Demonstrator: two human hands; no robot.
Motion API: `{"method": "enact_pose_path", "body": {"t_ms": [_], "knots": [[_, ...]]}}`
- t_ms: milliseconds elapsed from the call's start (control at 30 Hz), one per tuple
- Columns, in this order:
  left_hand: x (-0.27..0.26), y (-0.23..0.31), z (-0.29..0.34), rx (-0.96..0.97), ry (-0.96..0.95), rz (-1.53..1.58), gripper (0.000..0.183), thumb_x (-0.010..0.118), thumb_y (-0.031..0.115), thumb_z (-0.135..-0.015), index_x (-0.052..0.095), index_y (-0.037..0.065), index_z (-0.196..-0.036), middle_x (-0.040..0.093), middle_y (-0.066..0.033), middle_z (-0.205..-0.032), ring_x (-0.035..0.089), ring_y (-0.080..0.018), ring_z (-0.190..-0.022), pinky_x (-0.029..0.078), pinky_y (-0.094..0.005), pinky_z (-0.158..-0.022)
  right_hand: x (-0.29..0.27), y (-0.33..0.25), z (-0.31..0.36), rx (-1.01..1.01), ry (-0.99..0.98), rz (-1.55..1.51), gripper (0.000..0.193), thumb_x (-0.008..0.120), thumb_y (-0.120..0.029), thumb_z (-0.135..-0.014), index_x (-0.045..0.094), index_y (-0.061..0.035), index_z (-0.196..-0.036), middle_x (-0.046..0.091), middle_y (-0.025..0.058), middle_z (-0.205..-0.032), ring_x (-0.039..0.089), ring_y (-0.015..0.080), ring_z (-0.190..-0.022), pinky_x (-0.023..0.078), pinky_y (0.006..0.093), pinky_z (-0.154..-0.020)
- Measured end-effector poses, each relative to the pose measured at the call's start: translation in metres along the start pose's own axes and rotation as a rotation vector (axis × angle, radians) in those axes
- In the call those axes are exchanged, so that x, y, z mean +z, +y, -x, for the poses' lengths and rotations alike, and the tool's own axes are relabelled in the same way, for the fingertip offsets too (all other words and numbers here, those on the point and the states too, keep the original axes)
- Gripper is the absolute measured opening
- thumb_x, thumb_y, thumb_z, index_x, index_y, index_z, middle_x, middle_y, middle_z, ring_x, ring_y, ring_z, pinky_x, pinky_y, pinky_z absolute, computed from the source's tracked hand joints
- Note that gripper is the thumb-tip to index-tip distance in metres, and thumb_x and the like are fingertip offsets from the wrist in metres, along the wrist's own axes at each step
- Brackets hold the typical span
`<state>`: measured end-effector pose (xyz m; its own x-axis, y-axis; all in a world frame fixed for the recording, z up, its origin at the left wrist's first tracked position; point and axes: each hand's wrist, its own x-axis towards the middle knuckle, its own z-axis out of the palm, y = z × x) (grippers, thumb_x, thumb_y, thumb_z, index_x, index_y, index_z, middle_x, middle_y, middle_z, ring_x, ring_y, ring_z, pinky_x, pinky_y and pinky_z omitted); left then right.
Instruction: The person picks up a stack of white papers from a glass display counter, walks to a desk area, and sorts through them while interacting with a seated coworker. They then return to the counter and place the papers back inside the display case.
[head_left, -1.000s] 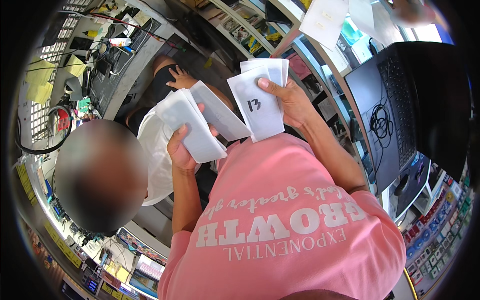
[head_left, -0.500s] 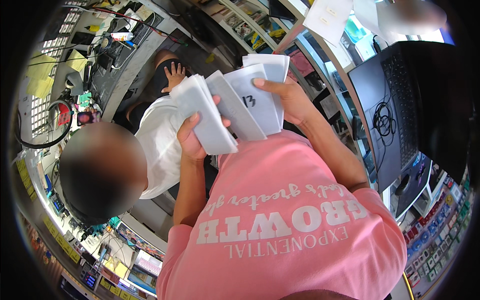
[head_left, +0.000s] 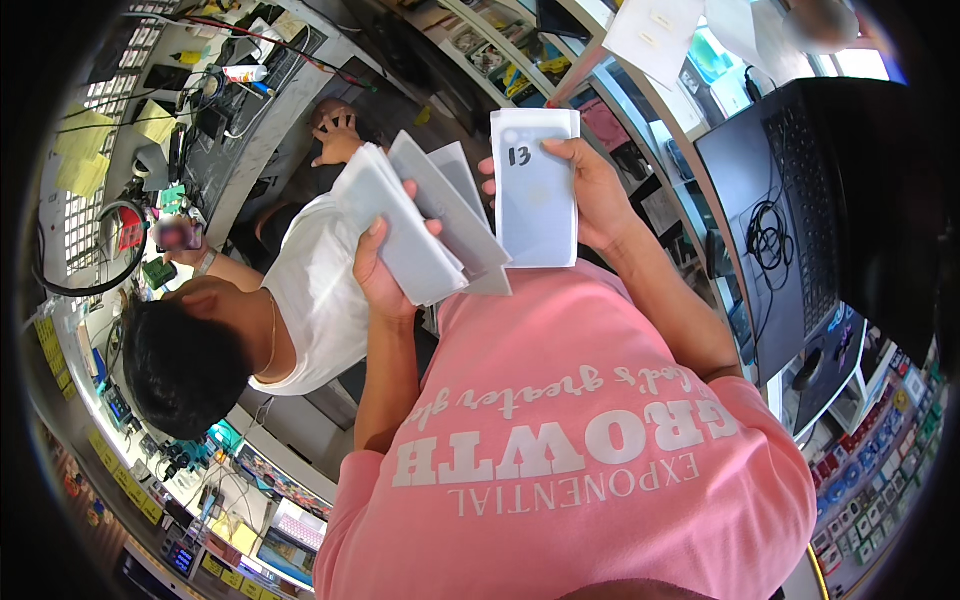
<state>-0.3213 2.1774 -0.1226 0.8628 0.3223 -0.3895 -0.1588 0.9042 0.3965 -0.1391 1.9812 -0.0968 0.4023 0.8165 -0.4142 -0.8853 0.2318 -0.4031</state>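
Note:
Flat, phone-sized pieces in frosted white sleeves fill both of my hands. My left hand (head_left: 385, 265) is closed around a fanned stack of these sleeves (head_left: 400, 235), thumb on top and fingertips showing at the stack's right side. A few sleeves in it splay out toward the upper right. Beside it, my right hand (head_left: 590, 190) grips a neater stack of sleeves (head_left: 537, 215), its thumb pressing on the top one. That top sleeve bears black handwriting, and faint camera-like rings show through it. The two stacks are close together in front of my pink shirt.
A person in a white shirt (head_left: 325, 290) sits close on my left, at a cluttered workbench (head_left: 230, 150) with tools and cables. To the right stands an open laptop (head_left: 790, 220) with a coiled black cable (head_left: 768, 240). Glass shelves (head_left: 490, 50) lie ahead.
My right hand has drawn its sleeves away from the left stack and squared them upright. The left stack has fanned out more. The person beside me has moved their head and hand slightly.

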Motion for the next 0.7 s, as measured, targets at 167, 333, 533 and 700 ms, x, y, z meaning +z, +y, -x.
{"method": "enact_pose_path", "body": {"t_ms": [167, 333, 533, 700], "knots": [[0.008, 0.004, 0.005, 0.078, 0.047, -0.162, 0.057, 0.055, 0.035, -0.099, 0.049, -0.003, -0.142, 0.071, -0.0178, -0.099, 0.072, -0.0246, -0.078, 0.062, -0.0352, -0.069, 0.003, -0.006, 0.006, -0.052, 0.033, 0.162, 0.049, 0.064, -0.028, -0.097, 0.054, 0.003, -0.134, 0.068, 0.0204, -0.119, 0.068, 0.0305, -0.109, 0.056, 0.0444, -0.095], [-0.004, 0.011, 0.003, 0.056, -0.037, -0.012, 0.061, 0.06, 0.025, -0.095, 0.039, 0.005, -0.149, 0.062, -0.0147, -0.134, 0.073, -0.034, -0.089, 0.065, -0.045, -0.075, -0.007, 0.0, 0.004, -0.144, 0.258, 0.286, 0.05, 0.071, -0.032, -0.094, 0.059, 0.0031, -0.128, 0.07, 0.0145, -0.114, 0.069, 0.0244, -0.103, 0.057, 0.0415, -0.091], [0.003, 0.013, 0.002, 0.084, -0.049, 0.043, 0.058, 0.057, 0.026, -0.097, 0.04, 0.001, -0.147, 0.064, -0.0139, -0.127, 0.072, -0.0309, -0.09, 0.064, -0.0419, -0.076, -0.012, -0.01, 0.01, -0.02, 0.23, 0.028, 0.049, 0.072, -0.032, -0.094, 0.059, 0.003, -0.127, 0.07, 0.014, -0.112, 0.07, 0.0211, -0.099, 0.058, 0.037, -0.087], [0.002, 0.014, 0.0, 0.091, -0.05, 0.016, 0.06, 0.057, 0.027, -0.097, 0.039, 0.003, -0.149, 0.061, -0.0145, -0.136, 0.073, -0.0326, -0.092, 0.065, -0.0453, -0.076, -0.011, -0.008, 0.016, -0.077, 0.253, 0.232, 0.049, 0.073, -0.032, -0.093, 0.061, 0.0034, -0.125, 0.071, 0.0138, -0.11, 0.071, 0.021, -0.095, 0.059, 0.0363, -0.084]]}}
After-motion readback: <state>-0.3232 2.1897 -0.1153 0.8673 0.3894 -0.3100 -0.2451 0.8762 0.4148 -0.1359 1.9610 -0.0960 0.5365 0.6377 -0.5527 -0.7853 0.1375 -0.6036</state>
